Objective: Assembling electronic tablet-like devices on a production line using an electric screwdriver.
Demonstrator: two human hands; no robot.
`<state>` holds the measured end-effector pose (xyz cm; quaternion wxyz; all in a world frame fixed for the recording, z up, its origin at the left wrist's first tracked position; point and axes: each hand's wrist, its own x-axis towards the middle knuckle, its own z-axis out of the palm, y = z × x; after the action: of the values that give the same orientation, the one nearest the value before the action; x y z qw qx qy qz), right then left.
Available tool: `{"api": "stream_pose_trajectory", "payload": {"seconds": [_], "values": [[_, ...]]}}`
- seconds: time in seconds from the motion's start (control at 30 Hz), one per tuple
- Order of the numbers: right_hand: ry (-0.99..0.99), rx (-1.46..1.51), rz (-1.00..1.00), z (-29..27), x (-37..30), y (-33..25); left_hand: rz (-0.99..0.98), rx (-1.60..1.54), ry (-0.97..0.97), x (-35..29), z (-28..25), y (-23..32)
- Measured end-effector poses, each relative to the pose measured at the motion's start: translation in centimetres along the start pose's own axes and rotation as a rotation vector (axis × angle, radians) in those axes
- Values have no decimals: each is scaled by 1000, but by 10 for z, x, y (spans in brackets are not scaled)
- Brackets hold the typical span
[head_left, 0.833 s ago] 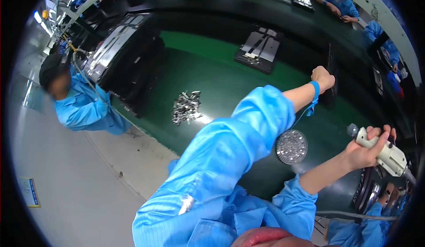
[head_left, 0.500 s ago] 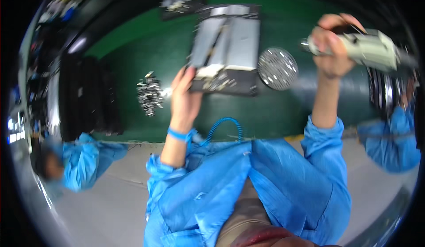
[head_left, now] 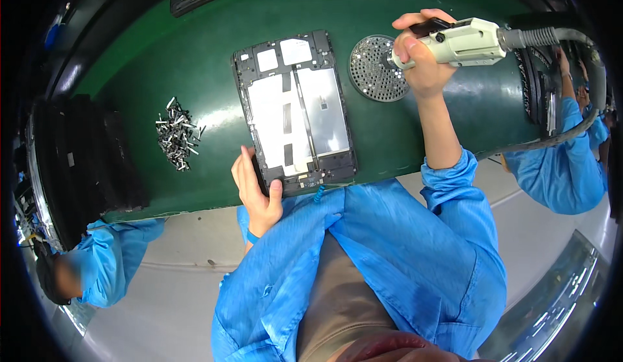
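Left hand [head_left: 259,203]: half-curled; I have the opened tablet [head_left: 329,102] by its lower-left corner, thumb on top.
Right hand [head_left: 428,70]: wrapped round the cream power tool [head_left: 474,42], nose over the perforated dish [head_left: 373,79]; contact, I can't tell.
Tablet: near the counter [head_left: 214,199]'s front edge, between dish and parts heap [head_left: 176,136].

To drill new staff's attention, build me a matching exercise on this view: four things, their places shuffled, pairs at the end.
1. Cream tool
2. Small loose parts
3. Round dish
4. Flat device

A. On the green table, with the left hand at a near corner
B. Heaped left of the flat device
C. Gripped in the right hand
D. On the table, right of the flat device

Pairs: 1-C, 2-B, 3-D, 4-A.
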<state>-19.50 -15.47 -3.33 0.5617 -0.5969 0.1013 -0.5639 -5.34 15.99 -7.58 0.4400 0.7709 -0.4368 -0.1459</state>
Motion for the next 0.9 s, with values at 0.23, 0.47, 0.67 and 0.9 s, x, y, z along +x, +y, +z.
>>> {"api": "stream_pose_trajectory", "payload": {"seconds": [0.23,0.47,0.67,0.9], "values": [[5,-12,48,3,-3,6,133,117,-103,5,0,9],[-14,-36,58,7,-5,13,52,273,-116,-36,-17,-2],[15,-42,57,5,-7,14,-33,-492,-1011,-15,-84,15],[0,-46,63,2,-5,13,-433,-139,-919,-18,-136,-11]]}}
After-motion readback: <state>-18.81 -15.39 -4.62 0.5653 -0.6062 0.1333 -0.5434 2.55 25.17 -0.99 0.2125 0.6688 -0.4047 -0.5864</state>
